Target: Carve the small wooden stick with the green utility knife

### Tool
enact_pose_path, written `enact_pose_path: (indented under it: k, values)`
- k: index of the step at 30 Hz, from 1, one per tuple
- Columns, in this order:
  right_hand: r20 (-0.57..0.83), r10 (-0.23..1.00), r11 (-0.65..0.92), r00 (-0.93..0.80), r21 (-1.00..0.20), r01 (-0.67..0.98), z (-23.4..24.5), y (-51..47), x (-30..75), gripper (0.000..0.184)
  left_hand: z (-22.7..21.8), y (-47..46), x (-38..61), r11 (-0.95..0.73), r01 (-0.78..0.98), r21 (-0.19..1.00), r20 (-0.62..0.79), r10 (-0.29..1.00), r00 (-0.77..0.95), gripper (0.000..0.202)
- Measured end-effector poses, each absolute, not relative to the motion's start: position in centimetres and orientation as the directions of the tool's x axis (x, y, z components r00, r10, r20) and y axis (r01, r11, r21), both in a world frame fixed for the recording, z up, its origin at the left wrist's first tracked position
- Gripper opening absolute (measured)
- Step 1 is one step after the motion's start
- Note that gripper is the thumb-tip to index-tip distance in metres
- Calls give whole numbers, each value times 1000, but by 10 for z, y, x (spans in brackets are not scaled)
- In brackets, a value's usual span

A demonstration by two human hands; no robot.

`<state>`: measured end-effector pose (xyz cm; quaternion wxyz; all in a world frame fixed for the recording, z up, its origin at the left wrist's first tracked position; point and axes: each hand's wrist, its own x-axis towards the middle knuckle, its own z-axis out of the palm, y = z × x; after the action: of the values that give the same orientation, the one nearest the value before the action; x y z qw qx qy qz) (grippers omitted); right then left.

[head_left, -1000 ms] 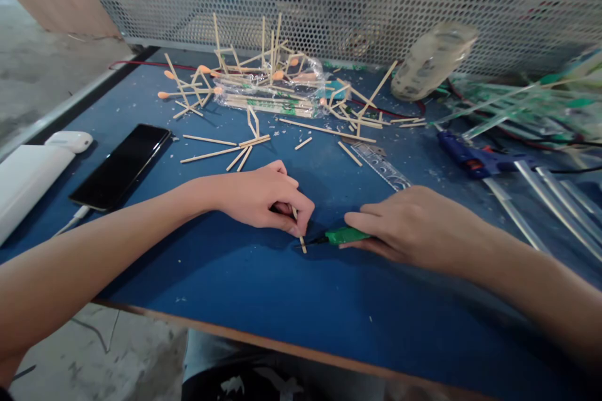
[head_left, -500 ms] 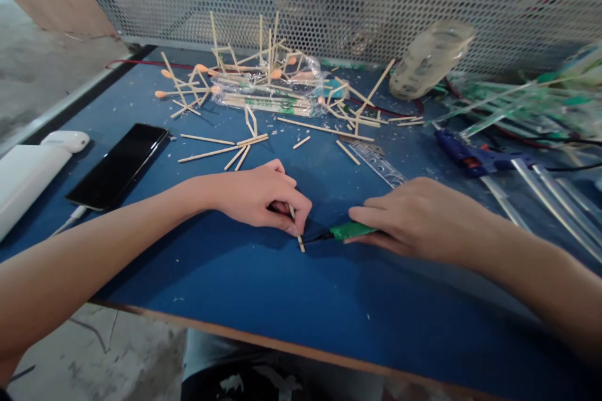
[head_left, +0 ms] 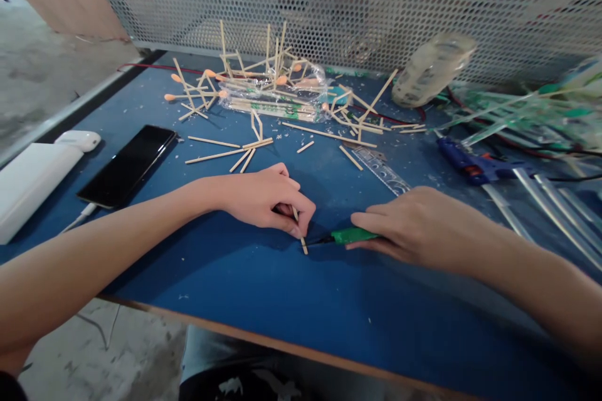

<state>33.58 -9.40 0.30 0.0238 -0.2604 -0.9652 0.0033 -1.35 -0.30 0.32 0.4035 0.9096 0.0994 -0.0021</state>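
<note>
My left hand (head_left: 270,200) pinches a thin wooden stick (head_left: 304,245) near its lower end, pressing it close to the blue tabletop. Most of that stick is hidden by the fingers. In my right hand (head_left: 418,225) is a utility knife (head_left: 355,235) with a green handle, its dark blade reaching left to the stick just below my left fingertips. Beyond my hands lie loose sticks (head_left: 214,155), some joined into a small angled shape, and a short stick piece (head_left: 305,147). A clear ruler (head_left: 383,170) is partly behind my right hand.
Stick figures with orange tips (head_left: 192,94) and a plastic-wrapped bundle of sticks (head_left: 273,106) are at the back. A blue glue gun (head_left: 475,163), glue sticks (head_left: 564,213) and a cloudy jar (head_left: 433,69) stand right. A phone (head_left: 126,166) and white box (head_left: 37,182) lie left.
The whole view has shifted slightly, so things appear a little lower and to the right. Both hands keep their grips, and the blade stays at the stick.
</note>
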Motion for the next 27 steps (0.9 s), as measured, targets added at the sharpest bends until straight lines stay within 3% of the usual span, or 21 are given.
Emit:
enact_pose_path:
  k: [4, 9, 20, 27]
  values:
    - [39, 506, 862, -861, 10, 507, 4, -94, 336, 66, 3, -3, -13, -657, 174, 734, -76, 174, 982, 20]
    - [58, 495, 868, -867, -5, 496, 5, -93, 337, 60, 4, -3, -13, -667, 183, 722, -86, 176, 981, 21]
    - [36, 462, 885, -886, 49, 463, 7, -88, 337, 66, 5, -3, -14, -650, 198, 733, -106, 177, 978, 20]
    - [-2, 521, 852, -854, 64, 520, 8, -91, 338, 69, 5, -3, -14, -639, 196, 744, -101, 183, 978, 21]
